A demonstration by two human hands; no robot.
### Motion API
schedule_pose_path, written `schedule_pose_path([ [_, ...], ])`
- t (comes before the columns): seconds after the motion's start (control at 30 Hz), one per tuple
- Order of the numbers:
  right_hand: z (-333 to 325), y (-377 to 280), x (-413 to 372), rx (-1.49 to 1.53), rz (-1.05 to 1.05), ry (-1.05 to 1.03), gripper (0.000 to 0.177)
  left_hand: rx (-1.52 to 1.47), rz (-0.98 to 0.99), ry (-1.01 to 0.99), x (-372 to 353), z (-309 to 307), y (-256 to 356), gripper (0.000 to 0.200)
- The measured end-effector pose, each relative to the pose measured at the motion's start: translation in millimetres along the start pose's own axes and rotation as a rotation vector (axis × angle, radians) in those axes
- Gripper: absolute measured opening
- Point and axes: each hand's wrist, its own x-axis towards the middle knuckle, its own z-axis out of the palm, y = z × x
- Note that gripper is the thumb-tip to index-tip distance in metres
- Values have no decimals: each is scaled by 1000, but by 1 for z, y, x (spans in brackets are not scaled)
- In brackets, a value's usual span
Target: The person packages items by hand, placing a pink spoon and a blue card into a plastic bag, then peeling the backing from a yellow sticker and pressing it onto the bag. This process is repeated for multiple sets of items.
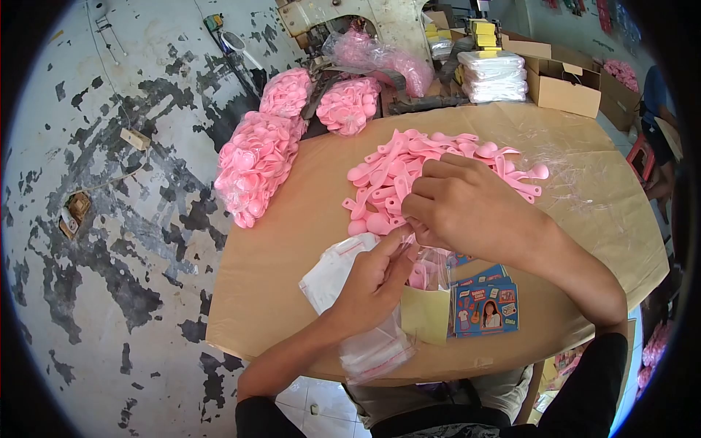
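Observation:
My left hand is closed, its thumb and fingers pinching the upper edge of a small clear plastic bag. My right hand meets it from above, fingers curled and pinched at the same edge. Something pink shows through the bag. Just beyond my hands lies a heap of pink plastic spoons. Under my left forearm are flat clear bags, with a white plastic packet beside them. A pale yellow piece stands below the bag, next to blue printed cards.
Filled bags of pink spoons sit at the table's left edge. Behind are an old machine, stacked clear packets and a cardboard box. Thin plastic scraps lie on the right. Another person is at far right.

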Motion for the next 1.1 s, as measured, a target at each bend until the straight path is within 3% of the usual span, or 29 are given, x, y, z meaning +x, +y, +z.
schedule_pose_path([
  [0.17,-12,10,7,-9,100,128,17,-222,67,-3,-3,9,13,38],
  [0.27,-37,42,8,373,374,205,12,-432,-29,-37,-4,9,21,41],
  [0.4,-62,36,3,463,374,97,18,-410,-105,26,1,-8,13,42],
  [0.5,-41,14,3,357,66,133,18,-295,-52,89,-1,-4,11,43],
  [0.7,-19,-8,5,129,54,95,21,-103,199,128,-2,7,0,44],
  [0.83,-18,-5,5,133,70,72,19,-108,59,90,-4,3,9,42],
  [1.0,-15,-2,7,191,41,131,21,-126,120,115,-1,5,-1,42],
  [1.1,-17,-3,7,146,59,61,18,-123,131,119,0,6,-3,41],
])
